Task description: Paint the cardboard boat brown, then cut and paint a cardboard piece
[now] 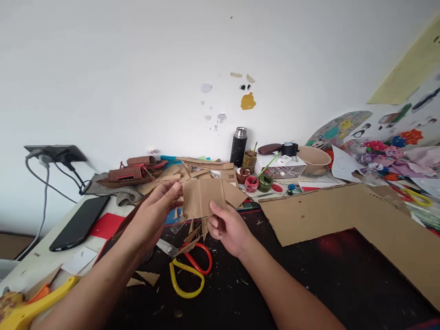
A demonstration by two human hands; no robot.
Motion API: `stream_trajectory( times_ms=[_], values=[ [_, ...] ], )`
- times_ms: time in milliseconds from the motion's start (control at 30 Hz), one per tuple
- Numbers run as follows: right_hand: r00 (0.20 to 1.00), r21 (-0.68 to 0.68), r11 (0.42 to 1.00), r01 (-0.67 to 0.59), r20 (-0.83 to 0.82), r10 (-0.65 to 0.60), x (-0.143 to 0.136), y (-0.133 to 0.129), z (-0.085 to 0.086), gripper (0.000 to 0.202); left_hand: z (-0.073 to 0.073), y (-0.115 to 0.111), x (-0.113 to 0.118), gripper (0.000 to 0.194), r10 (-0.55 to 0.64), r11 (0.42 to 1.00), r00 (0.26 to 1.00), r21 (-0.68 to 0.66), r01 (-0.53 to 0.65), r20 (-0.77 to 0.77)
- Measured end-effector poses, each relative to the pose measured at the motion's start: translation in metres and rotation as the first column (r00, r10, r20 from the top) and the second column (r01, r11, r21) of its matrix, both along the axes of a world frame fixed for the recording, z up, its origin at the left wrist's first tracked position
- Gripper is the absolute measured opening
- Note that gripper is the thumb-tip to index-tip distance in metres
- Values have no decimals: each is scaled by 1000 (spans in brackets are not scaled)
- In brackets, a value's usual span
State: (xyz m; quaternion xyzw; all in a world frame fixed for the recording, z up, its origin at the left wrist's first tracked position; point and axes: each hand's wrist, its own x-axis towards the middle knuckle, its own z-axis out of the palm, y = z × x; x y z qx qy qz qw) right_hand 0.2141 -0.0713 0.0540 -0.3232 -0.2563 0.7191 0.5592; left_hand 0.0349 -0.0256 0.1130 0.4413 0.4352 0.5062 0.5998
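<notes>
A small rectangular piece of brown cardboard [203, 197], with a vertical crease, is held up over the desk. My right hand [228, 227] pinches its lower right part, thumb on the near face and fingers curled behind. At the left edge is my left hand [163, 199], its fingers loosely stretched towards the piece; whether the fingertips touch it is hard to see. Below the hands lie scissors with one red and one yellow handle [187, 284], their blades spread and a cardboard scrap across them. More cardboard scraps [197, 172] are heaped behind the held piece.
A large L-shaped cardboard sheet [319, 208] covers the right side. Paint jars [252, 184], a black flask [238, 146] and a bowl [313, 158] stand along the wall. At left are a brown model boat [125, 176], a phone [79, 222] and a yellow-handled tool [44, 305].
</notes>
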Motion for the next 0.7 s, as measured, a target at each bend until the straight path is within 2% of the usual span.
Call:
stream_trajectory(
  times_ms=[33, 67, 133, 233, 367, 467, 567, 700],
  values=[
    [1000, 5, 1000, 3, 2, -3, 0, 0, 1, 59, -5, 3, 1, 54, -105, 990, 994, -92, 107, 20],
    [1000, 8, 1000, 7, 5, -7, 0, 0, 1, 59, -10, 5, 2, 55, -161, 973, 985, -157, 168, 56],
    [1000, 11, 1000, 16, 12, -16, -1, -1, 2, 59, -16, 3, 3, 52, -213, 955, 972, -190, 229, 101],
    [1000, 20, 1000, 11, 26, -12, -2, -2, 1, 59, -16, 2, 3, 45, -186, 973, 978, -122, 197, 95],
    [998, 36, 999, -7, 57, 5, -1, -1, 0, 62, -11, 8, -1, 48, -128, 991, 991, -44, 129, 29],
    [993, 44, 998, 55, 106, -59, 3, 1, -2, 62, -11, 12, -4, 45, -150, 986, 989, -69, 150, 6],
    [980, 79, 989, 127, 143, -137, 5, 3, -3, 60, -14, 13, -4, 41, -186, 974, 981, -120, 191, 54],
    [984, 110, 988, 106, 128, -120, 6, 3, -4, 60, -20, 14, -4, 44, -160, 961, 972, -200, 193, 171]
  ],
)
